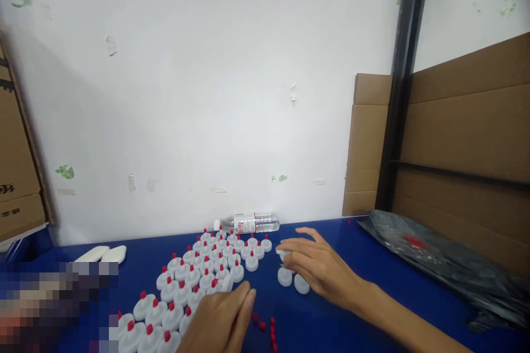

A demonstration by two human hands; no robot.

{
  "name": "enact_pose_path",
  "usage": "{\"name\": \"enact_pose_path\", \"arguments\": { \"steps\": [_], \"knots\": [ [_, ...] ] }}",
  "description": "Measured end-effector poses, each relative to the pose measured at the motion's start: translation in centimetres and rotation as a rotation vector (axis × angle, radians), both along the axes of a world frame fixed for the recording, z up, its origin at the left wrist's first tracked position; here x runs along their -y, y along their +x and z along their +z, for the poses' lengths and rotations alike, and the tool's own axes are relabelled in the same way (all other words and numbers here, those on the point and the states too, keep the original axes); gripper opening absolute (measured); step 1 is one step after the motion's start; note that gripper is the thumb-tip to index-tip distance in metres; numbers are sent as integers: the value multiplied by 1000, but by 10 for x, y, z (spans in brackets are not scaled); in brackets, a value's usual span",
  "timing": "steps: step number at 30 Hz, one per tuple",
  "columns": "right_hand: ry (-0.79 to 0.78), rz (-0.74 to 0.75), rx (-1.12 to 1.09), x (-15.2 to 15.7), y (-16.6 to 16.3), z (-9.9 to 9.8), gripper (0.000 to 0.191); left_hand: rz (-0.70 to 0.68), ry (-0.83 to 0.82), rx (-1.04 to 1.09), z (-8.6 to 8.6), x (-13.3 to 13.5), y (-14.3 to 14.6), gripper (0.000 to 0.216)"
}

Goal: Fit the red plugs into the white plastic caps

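Note:
My right hand (317,265) reaches in from the right, thumb and fingertips closed around a plain white round cap (282,254). Just below it, two more white caps without red tips (285,277) lie on the blue table. My left hand (219,320) is low in the middle, thumb pressed against the forefinger; whatever it pinches is hidden. Beside its knuckles a red-tipped white cap (227,281) leans on its side; I cannot tell whether the hand touches it. Several small red tips (273,333) lie right of my left hand.
Many upright white caps with red tips (191,276) crowd the table's left-centre. A plastic bottle (248,223) lies against the wall. Two white flat pieces (114,254) are at left, a dark plastic bag (430,259) at right. Cardboard (467,149) and a black post (399,83) border the right.

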State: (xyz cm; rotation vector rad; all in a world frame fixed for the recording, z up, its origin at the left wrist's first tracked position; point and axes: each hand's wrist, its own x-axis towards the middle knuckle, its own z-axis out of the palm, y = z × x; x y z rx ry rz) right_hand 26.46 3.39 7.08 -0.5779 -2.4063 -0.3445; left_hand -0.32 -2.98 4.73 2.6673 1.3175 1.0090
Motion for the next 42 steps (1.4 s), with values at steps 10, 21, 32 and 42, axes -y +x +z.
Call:
{"name": "enact_pose_path", "arguments": {
  "steps": [10,21,32,42],
  "knots": [
    [-259,44,102,18,-14,-10,26,33,-77,-107,-10,-10,1,12],
    [-300,-36,61,11,-10,-10,16,13,-230,-214,-19,-18,2,8],
    [-335,-187,21,8,-5,4,36,49,-293,-271,-11,-14,10,15],
    [-503,-211,145,-50,-31,3,59,-5,-58,-46,-19,-13,-2,28]
  ]
}}
